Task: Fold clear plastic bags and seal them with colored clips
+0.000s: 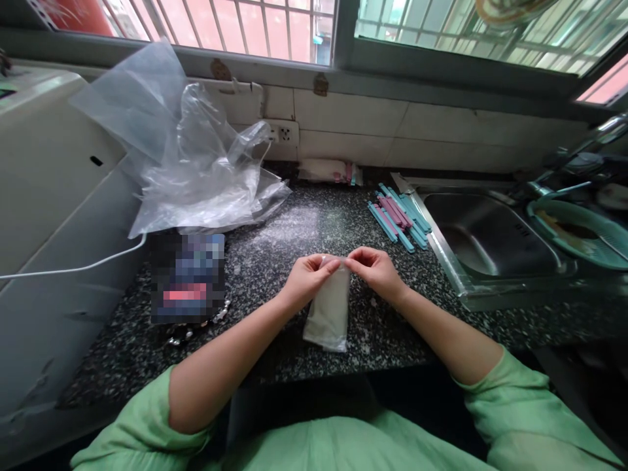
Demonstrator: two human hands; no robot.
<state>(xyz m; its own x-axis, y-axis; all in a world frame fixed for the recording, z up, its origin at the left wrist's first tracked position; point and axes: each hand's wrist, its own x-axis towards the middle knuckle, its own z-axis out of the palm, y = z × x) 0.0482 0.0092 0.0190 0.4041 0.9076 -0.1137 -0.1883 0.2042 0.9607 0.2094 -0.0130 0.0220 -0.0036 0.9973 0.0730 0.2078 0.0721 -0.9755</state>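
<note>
Left hand [314,275] and right hand [377,271] pinch the upper end of the filled bag [330,314] near the tabletop's [262,261] front edge; clips [398,216] lie loose by the sink [483,235], none visible on the bag.

The packet [330,314] was thin, glossy plastic, the bench [260,261] polished speckled stone, the sink [483,232] shiny metal, and the clips [396,212] smooth plastic.
</note>
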